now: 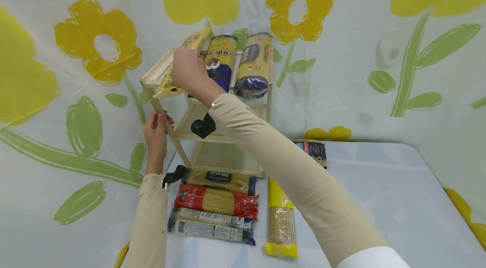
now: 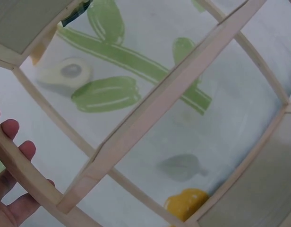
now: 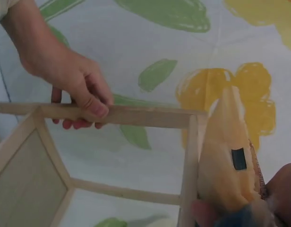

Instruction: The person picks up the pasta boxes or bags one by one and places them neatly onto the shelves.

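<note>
My left hand (image 1: 155,135) grips the left front post of a wooden shelf rack (image 1: 175,143), fingers and thumb wrapped round it; the right wrist view shows that hold from above. Up at the left end of the top shelf, my right hand (image 1: 193,74) holds a yellow pasta packet (image 1: 196,40). In the right wrist view the packet (image 3: 223,161) stands tilted beside the rack's corner, its lower part behind my fingers. To its right on the top shelf lean a yellow and blue pasta packet (image 1: 220,55) and a spaghetti packet (image 1: 253,63).
Before the rack on the table lie a dark-ended spaghetti packet (image 1: 224,180), a red packet (image 1: 216,200) and clear packets with white labels (image 1: 212,229). A yellow-ended spaghetti packet (image 1: 282,221) lies lengthwise to their right. Behind my right sleeve shows a dark packet (image 1: 317,152).
</note>
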`<state>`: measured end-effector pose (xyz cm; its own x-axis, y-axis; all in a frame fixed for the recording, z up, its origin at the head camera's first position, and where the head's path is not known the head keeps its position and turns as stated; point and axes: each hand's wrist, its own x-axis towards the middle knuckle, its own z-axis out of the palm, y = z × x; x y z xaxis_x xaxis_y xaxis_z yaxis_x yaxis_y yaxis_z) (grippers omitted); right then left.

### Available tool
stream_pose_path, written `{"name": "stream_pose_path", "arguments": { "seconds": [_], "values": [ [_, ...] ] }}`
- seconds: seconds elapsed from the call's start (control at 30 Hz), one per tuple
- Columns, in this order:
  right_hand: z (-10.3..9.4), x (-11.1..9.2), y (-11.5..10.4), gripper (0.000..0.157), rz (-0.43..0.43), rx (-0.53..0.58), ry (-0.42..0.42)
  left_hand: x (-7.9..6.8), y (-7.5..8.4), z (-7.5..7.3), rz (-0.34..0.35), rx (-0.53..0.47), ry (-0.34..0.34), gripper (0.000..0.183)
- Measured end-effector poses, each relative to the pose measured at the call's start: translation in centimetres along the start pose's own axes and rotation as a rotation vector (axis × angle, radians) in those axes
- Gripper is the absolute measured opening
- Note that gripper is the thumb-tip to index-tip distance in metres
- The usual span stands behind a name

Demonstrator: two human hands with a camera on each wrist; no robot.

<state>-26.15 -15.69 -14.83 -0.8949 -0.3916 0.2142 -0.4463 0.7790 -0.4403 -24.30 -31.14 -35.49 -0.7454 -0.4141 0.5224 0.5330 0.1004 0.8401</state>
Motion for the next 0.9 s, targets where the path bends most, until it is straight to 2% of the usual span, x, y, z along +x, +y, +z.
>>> {"name": "stream_pose_path", "arguments": {
  "seconds": [0.13, 0.23, 0.37, 0.43, 0.57, 0.63, 0.73, 0.8, 0.9],
  "values": [
    [0.4, -0.6, -0.3, 0.023, -0.045, -0.169, 0.06, -0.2, -0.1, 0.2, -0.008, 0.005, -0.005, 0.015],
    [0.0, -1.2, 0.0, 0.023, -0.068, -0.138, 0.061, -0.3, -0.1, 0.2, -0.008, 0.018, -0.012, 0.015],
    [-1.3, -1.9, 0.6, 0.003, -0.109, -0.01, -0.01, -0.2, 0.2, 0.1, 0.009, 0.035, -0.005, 0.015],
    [-2.0, -2.1, 1.0, 0.016, -0.141, 0.05, -0.042, 0.0, 0.3, 0.0, 0.02, 0.038, -0.003, 0.015],
    [-3.1, -2.4, 1.9, 0.035, -0.235, 0.051, -0.05, 0.5, 0.1, -0.2, 0.022, 0.03, -0.006, 0.014],
    [-3.6, -2.6, 2.3, 0.029, -0.295, 0.029, -0.046, 0.8, -0.3, -0.4, 0.02, 0.032, -0.002, 0.015],
    [-4.1, -3.0, 2.9, 0.01, -0.37, -0.005, -0.052, 1.1, -1.0, -0.8, 0.013, 0.035, 0.015, 0.02],
    [-4.5, -3.5, 3.2, 0.019, -0.406, -0.015, -0.052, 1.2, -1.4, -1.1, 0.005, 0.045, 0.024, 0.023],
    [-5.1, -4.3, 3.7, 0.022, -0.434, 0.007, -0.04, 1.3, -1.6, -1.3, -0.016, 0.04, 0.033, 0.025]
  ]
}}
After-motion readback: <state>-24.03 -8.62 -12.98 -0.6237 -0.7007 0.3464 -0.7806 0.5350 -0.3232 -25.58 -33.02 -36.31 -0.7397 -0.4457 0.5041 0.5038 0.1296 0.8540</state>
